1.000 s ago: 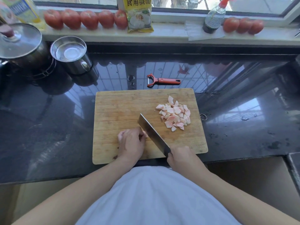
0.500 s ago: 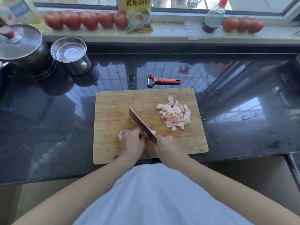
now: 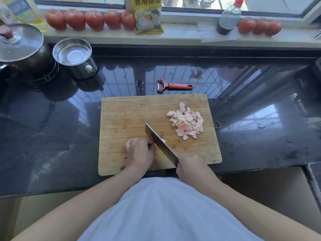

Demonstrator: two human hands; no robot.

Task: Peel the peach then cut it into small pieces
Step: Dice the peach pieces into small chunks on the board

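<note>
Left hand (image 3: 139,151) curls over a pale, peeled peach piece (image 3: 163,141) near the front of the worn wooden cutting board (image 3: 125,117), mostly hiding it. Right hand (image 3: 192,168) grips the steel cleaver (image 3: 160,142), blade against the left knuckles. Pink-white peach chunks (image 3: 186,122) lie heaped to the right, apart from both hands.

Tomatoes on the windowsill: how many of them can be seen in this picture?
8. Five tomatoes stand in a row left of the yellow packet; three tomatoes stand right of the dark bottle. The packet or the bottle may hide more.
</note>
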